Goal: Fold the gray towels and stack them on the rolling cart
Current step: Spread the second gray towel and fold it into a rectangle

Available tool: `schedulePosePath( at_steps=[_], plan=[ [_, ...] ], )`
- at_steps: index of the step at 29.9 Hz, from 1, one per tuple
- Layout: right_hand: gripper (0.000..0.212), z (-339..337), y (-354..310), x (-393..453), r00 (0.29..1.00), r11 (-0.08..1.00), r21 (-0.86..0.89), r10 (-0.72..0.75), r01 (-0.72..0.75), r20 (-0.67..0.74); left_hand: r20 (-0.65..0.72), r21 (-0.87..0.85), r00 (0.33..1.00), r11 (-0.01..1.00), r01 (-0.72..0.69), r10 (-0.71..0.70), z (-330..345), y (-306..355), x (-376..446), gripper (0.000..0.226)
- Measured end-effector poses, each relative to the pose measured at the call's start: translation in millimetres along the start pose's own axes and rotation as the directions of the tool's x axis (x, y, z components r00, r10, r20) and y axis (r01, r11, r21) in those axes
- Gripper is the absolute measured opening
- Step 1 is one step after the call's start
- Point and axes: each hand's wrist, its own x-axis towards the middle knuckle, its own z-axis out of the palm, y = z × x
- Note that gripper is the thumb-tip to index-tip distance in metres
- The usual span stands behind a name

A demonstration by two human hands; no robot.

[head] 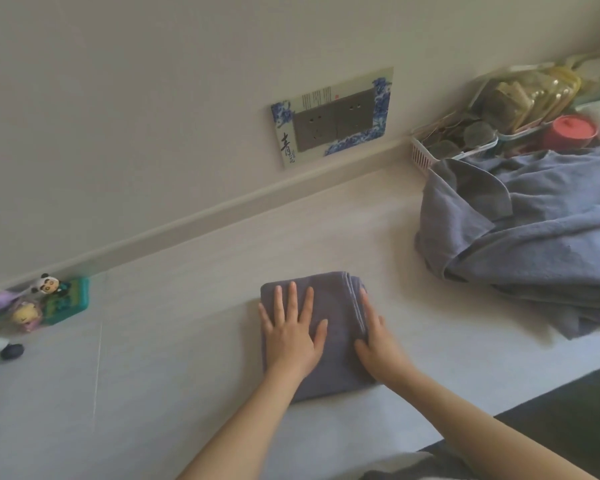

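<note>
1. Toys (39,304) sit at nine o'clock, against the wall and clear of the work.
2. Left hand (291,336) lies flat, fingers spread, on the folded towel (329,341) at centre tabletop (153,375), likely smoothing it; right hand (378,344), fingers straight, presses its layered edge.
3. Unfolded towels (534,230) wait at two o'clock; the cart is unseen.

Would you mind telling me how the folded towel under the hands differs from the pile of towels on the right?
The folded towel is a small, flat, neat rectangle; the pile of towels is larger, rumpled and loosely heaped. The left hand presses flat on the folded towel and the right hand rests along its layered edge, while nothing touches the pile. Both are gray-blue cloth on the same pale surface.
</note>
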Motion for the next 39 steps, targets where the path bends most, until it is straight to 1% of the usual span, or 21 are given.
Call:
schedulePosePath(
  at_steps=[1,3,4,6,9,11,15,18,20,21,22,24,25,27,29,31,32,33,34,36,39],
  plan=[
    [0.080,-0.6,-3.7,-1.2,0.999,0.995,-0.096,-0.011,0.008,-0.037,0.012,0.001,1.000,1.000,0.001,-0.001,-1.3,2.3,0.6,0.066],
    [0.067,7.2,-3.7,6.9,0.986,0.903,-0.429,-0.086,0.016,-0.145,0.012,-0.012,1.000,1.000,0.019,-0.019,2.6,2.3,1.4,0.066],
    [0.061,9.1,-2.0,9.9,0.981,0.853,-0.521,-0.113,0.015,-0.157,-0.004,-0.007,1.000,1.000,0.010,-0.010,2.8,3.3,1.2,0.066],
    [0.056,16.0,1.8,19.3,0.981,0.804,-0.594,-0.133,0.022,-0.144,-0.003,-0.014,1.000,0.999,0.030,-0.030,6.8,0.9,0.3,0.067],
    [0.078,22.4,9.6,21.0,0.995,0.802,-0.597,-0.036,-0.027,-0.094,-0.016,-0.017,0.999,0.999,0.035,-0.035,9.9,1.1,-0.5,0.068],
    [0.084,24.2,14.6,23.4,0.995,0.810,-0.584,-0.008,-0.051,-0.098,-0.003,-0.016,0.999,0.999,0.044,-0.044,7.7,3.3,0.2,0.068],
    [0.088,24.9,11.2,28.2,0.998,0.817,-0.575,0.023,-0.054,-0.061,0.042,-0.010,0.997,0.998,0.067,-0.066,9.1,2.1,1.7,0.069],
    [0.083,18.8,6.8,23.4,0.999,0.835,-0.548,0.044,-0.053,-0.029,0.046,-0.026,0.998,0.999,0.045,-0.044,4.3,0.0,-2.7,0.068],
    [0.078,14.8,5.3,21.9,0.998,0.884,-0.463,0.058,-0.062,-0.022,0.009,-0.132,0.996,0.988,0.086,-0.086,3.7,-2.5,-7.8,0.064],
    [0.079,12.7,3.2,19.5,0.997,0.921,-0.383,0.060,-0.071,-0.039,-0.023,-0.225,0.987,0.963,0.150,-0.159,1.5,-4.8,-14.6,0.062],
    [0.082,9.6,0.6,17.5,0.994,0.957,-0.271,0.085,-0.100,-0.066,-0.022,-0.356,0.966,0.905,0.233,-0.258,-3.2,-6.0,-22.1,0.062],
    [0.090,9.8,-8.9,12.7,0.979,0.982,-0.036,0.181,-0.185,-0.091,0.088,-0.565,0.902,0.724,0.395,-0.424,-11.3,-15.2,-39.8,0.071],
    [0.092,7.4,-8.1,12.2,0.967,0.970,0.052,0.242,-0.238,-0.085,0.148,-0.620,0.873,0.644,0.447,-0.464,-12.9,-14.4,-42.9,0.076],
    [0.088,10.5,-12.4,12.7,0.951,0.948,0.130,0.302,-0.291,-0.073,0.256,-0.731,0.808,0.441,0.521,-0.531,-17.2,-25.3,-49.7,0.078],
    [0.076,18.5,-15.7,15.4,0.938,0.923,0.187,0.346,-0.335,-0.025,0.451,-0.786,0.724,0.152,0.599,-0.522,-24.0,-43.0,-54.4,0.071],
    [0.071,23.8,-20.2,16.1,0.930,0.897,0.247,0.363,-0.366,0.059,0.648,-0.747,0.656,-0.155,0.647,-0.386,-31.6,-58.8,-57.9,0.066],
    [0.074,33.0,-29.6,15.9,0.936,0.901,0.254,0.338,-0.353,0.101,0.694,-0.720,0.654,-0.263,0.642,-0.301,-37.6,-76.1,-65.6,0.063],
    [0.078,36.8,-36.0,15.1,0.939,0.904,0.256,0.319,-0.343,0.132,0.709,-0.702,0.666,-0.320,0.636,-0.233,-44.5,-86.1,-70.4,0.055],
    [0.081,43.4,-45.5,15.0,0.946,0.912,0.259,0.288,-0.318,0.150,0.713,-0.692,0.674,-0.348,0.632,-0.195,-50.9,-98.5,-77.4,0.047],
    [0.083,57.6,-67.7,14.3,0.955,0.920,0.279,0.226,-0.273,0.191,0.710,-0.684,0.681,-0.399,0.610,-0.176,-62.9,-122.7,-91.1,0.039],
    [0.080,84.3,-110.0,16.4,0.957,0.937,0.285,0.126,-0.201,0.262,0.682,-0.696,0.701,-0.479,0.534,-0.210,-77.9,-162.8,-113.3,0.041]
  ],
)
